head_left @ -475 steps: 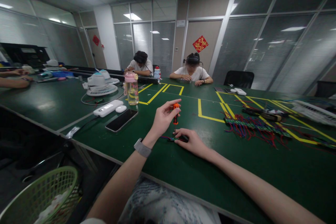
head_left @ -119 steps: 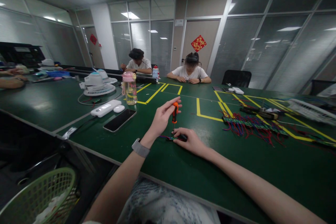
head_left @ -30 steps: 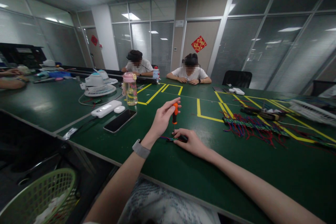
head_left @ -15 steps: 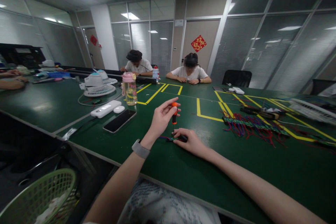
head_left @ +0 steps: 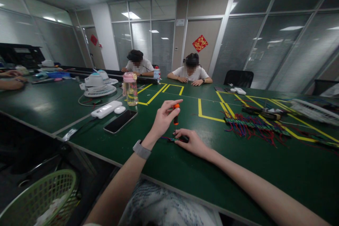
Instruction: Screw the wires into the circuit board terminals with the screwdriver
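Observation:
My left hand (head_left: 163,118), with a grey watch on its wrist, grips the orange and black handle of a screwdriver (head_left: 176,116). The screwdriver stands nearly upright, its thin shaft pointing down at a small green circuit board (head_left: 173,139) on the table. My right hand (head_left: 190,141) rests on the table, with thumb and index finger closed on the board's right end beside the screwdriver tip. Red and blue wires run from the board's left side. A dark object (head_left: 184,138) shows under my right palm; its kind is unclear.
On the green table (head_left: 159,164) lie a phone (head_left: 121,121), a white power strip (head_left: 106,109) and a pink-lidded bottle (head_left: 130,90). White fans (head_left: 97,86) stand farther left. A row of wired circuit boards (head_left: 256,125) lies right. Two people sit across; a green basket (head_left: 63,180) stands below left.
The fingers of my left hand have shifted around the screwdriver handle, the index finger now lying across its top. My right hand and the circuit board stay in place.

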### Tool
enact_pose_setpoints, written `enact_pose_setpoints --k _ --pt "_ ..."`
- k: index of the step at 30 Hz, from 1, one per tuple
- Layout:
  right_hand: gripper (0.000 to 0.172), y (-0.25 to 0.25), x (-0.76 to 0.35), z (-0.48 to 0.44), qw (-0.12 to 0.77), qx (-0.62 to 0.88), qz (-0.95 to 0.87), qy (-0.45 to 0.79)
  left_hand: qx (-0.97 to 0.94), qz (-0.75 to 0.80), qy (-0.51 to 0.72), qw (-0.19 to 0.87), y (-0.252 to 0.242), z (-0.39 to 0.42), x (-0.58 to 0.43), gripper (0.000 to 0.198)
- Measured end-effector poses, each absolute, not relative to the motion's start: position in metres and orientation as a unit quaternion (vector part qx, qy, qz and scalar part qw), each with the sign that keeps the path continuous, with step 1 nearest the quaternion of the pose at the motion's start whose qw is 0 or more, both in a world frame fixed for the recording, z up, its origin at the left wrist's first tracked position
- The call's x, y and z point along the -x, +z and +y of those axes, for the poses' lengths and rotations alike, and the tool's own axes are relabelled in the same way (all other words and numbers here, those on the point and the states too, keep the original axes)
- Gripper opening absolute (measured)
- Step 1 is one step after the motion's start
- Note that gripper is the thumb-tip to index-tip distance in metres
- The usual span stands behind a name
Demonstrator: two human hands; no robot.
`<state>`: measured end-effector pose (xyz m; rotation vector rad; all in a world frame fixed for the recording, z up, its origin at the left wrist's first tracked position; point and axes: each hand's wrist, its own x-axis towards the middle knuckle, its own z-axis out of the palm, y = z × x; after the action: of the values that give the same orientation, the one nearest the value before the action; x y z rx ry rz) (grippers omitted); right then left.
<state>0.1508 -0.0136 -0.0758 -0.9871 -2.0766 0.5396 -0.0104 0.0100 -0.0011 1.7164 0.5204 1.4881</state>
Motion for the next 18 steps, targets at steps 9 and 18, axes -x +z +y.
enact_pose_setpoints --k 9,18 --pt "0.002 -0.0749 -0.151 -0.0143 0.383 0.385 -0.812 0.213 -0.67 0.219 0.601 0.377 -0.0019 0.0115 0.0111 0.031" --pt "0.002 -0.0761 -0.1513 -0.0135 0.378 0.388 -0.814 0.209 -0.642 0.191 0.582 0.461 -0.0017 0.0093 0.0097 0.036"
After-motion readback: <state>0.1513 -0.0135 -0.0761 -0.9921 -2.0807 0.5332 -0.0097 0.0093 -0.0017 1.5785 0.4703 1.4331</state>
